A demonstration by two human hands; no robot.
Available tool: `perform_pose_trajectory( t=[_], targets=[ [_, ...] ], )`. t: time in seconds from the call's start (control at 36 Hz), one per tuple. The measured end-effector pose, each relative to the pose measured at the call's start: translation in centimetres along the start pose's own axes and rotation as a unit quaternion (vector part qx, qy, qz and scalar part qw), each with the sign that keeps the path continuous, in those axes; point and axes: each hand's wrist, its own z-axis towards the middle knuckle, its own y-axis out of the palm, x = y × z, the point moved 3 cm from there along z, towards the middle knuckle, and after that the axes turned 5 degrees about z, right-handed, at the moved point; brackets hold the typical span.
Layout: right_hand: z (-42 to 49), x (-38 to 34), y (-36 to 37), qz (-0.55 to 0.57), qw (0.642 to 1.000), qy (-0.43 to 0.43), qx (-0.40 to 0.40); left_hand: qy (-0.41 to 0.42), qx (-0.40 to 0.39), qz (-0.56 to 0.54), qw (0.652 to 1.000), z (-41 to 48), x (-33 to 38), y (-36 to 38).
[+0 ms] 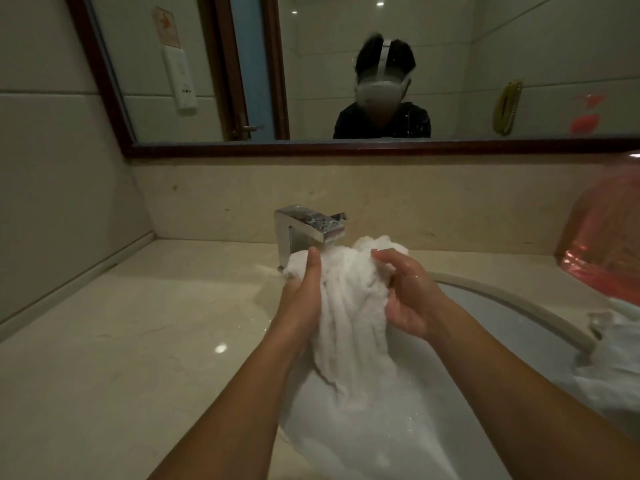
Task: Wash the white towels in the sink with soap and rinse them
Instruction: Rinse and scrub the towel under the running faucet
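Towel [349, 306] gripped over sink [512, 299], beige counter [138, 341].

The white towel [349, 306] at centre frame is thick, nubby terry cloth, soaked and bunched into folds. The faucet [304, 230] behind it is polished chrome metal, spotted with droplets. The desk [121, 358] at left is glossy, smooth beige stone. The mirror frame [346, 147] is dark lacquered wood. At right edge, a pink bag [606, 237] looks like thin translucent plastic.

Beige countertop [121, 341]; pink bag [602, 237] on it.
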Motion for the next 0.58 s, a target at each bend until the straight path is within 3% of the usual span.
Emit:
perform_pose_trajectory(
  t=[0.06,0.17,0.28,0.42,0.5,0.53,0.58],
  targets=[
    [-0.1,0.0,-0.2,-0.083,0.996,0.030,-0.009,0.016,0.041,-0.034,0.998,0.0,0.2,-0.3],
    [-0.2,-0.3,-1.2,-0.256,0.962,0.069,0.068,0.088,0.090,-0.049,0.991,0.4,0.2,-0.7],
    [-0.3,-1.6,-1.3,-0.365,0.918,-0.001,0.156,0.115,0.095,0.003,0.989,-0.5,0.5,-1.0],
    [-0.6,-2.3,-1.2,-0.458,0.867,-0.088,0.173,0.141,0.148,0.016,0.979,-2.1,1.2,-3.0],
    [-0.6,-2.5,-0.9,-0.511,0.845,-0.078,0.137,0.197,0.175,0.042,0.964,-2.5,1.5,-4.4],
    [-0.6,-2.4,-0.5,-0.557,0.819,-0.062,0.120,0.215,0.171,0.066,0.959,-2.6,1.6,-4.6],
    [-0.5,-1.8,0.1,-0.678,0.728,-0.025,0.095,0.233,0.145,0.126,0.953,-2.3,1.6,-4.9]
  ],
)
